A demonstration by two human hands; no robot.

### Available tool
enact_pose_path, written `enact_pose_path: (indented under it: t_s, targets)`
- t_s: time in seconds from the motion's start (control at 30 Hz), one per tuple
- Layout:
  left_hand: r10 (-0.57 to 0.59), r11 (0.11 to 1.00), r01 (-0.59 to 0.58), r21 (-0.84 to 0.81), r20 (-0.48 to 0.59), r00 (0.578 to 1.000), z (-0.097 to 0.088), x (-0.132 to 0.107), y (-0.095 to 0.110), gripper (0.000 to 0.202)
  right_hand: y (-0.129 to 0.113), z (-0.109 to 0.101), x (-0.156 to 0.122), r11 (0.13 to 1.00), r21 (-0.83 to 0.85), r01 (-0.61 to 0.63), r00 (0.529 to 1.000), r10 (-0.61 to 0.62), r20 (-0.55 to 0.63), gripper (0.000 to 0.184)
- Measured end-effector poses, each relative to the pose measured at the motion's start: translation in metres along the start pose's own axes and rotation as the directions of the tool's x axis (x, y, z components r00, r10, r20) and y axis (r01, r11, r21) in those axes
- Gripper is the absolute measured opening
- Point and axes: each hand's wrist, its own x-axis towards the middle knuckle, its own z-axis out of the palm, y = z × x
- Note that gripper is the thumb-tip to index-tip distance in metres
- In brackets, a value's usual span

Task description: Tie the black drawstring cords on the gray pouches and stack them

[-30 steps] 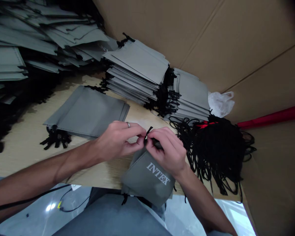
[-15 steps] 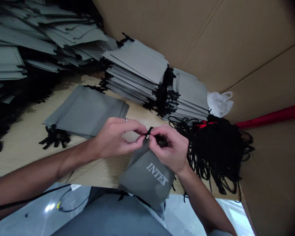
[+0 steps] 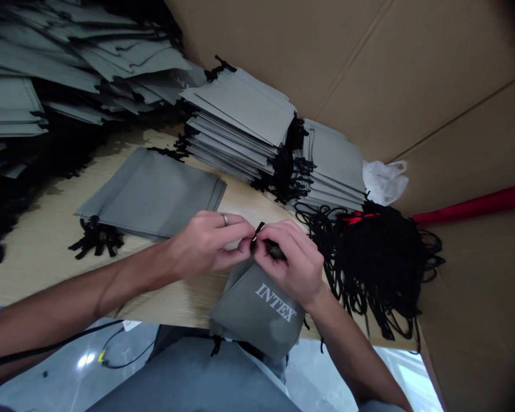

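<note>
A grey drawstring bag [image 3: 257, 320] with white "INTEX" lettering lies tilted at the table's front edge. At its top corner, both my hands pinch a short black cord [image 3: 260, 225]. My left hand [image 3: 218, 240], with a ring on one finger, closes its thumb and fingertips on the cord from the left. From the right, my right hand [image 3: 292, 257] is closed on the cord too, fingers curled over the bag's upper end. The fingertips almost meet and hide most of the knot or loop between them.
Several flat grey bags [image 3: 154, 191] lie left on the wooden table [image 3: 171, 303]. Behind stand two bag stacks [image 3: 249, 106] [image 3: 337, 160]; a larger heap [image 3: 81, 51] fills the back left. Right are black cords [image 3: 377, 257], a white plastic bag [image 3: 385, 180] and a cardboard wall [image 3: 467, 274].
My hands have drawn closer together at the cord, and the right fingers have curled in and shifted slightly left. Less of the cord shows between the fingertips.
</note>
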Motion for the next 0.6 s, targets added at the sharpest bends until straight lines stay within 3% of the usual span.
enact_pose_path:
  t_s: [0.13,0.3,0.47,0.6]
  targets:
    - [-0.239,0.948,0.235,-0.216,0.007,0.971,-0.001,0.002,0.004,0.011,-0.002,-0.001,0.002,0.988,0.130,-0.083,0.995,0.089,-0.035,0.025]
    - [-0.466,0.658,0.454,-0.601,0.148,0.872,0.001,0.004,0.002,0.010,-0.004,-0.002,0.002,0.934,0.274,-0.227,0.966,0.251,-0.056,0.021]
    - [-0.502,0.445,0.518,-0.730,0.276,0.820,0.005,0.005,-0.005,0.009,-0.006,0.000,0.001,0.924,0.300,-0.236,0.959,0.272,-0.084,0.019]
    - [-0.508,0.329,0.544,-0.772,0.341,0.791,0.007,0.006,-0.005,0.010,-0.005,0.002,0.000,0.923,0.292,-0.252,0.948,0.296,-0.115,0.019]
